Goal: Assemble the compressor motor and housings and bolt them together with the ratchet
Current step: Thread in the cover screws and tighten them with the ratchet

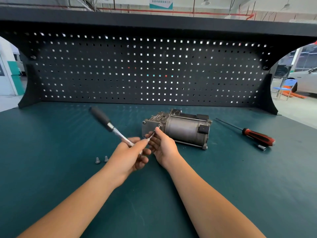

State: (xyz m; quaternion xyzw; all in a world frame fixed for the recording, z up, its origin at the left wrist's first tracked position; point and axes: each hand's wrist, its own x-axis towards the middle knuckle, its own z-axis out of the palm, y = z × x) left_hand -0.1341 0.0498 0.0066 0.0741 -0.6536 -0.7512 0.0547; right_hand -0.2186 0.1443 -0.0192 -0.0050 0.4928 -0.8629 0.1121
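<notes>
Lying already joined on the green bench, the compressor shows two bolts seated in its end plate, while the left hand grips the ratchet, the right hand pinches its tip, and two loose bolts seemingly remain.

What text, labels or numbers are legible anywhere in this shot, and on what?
Nothing is legible.
Hanging sign above the bench: one line of characters, too small and blurred to read.
Compressor, ratchet, screwdriver, loose bolts: no readable markings visible.
</notes>
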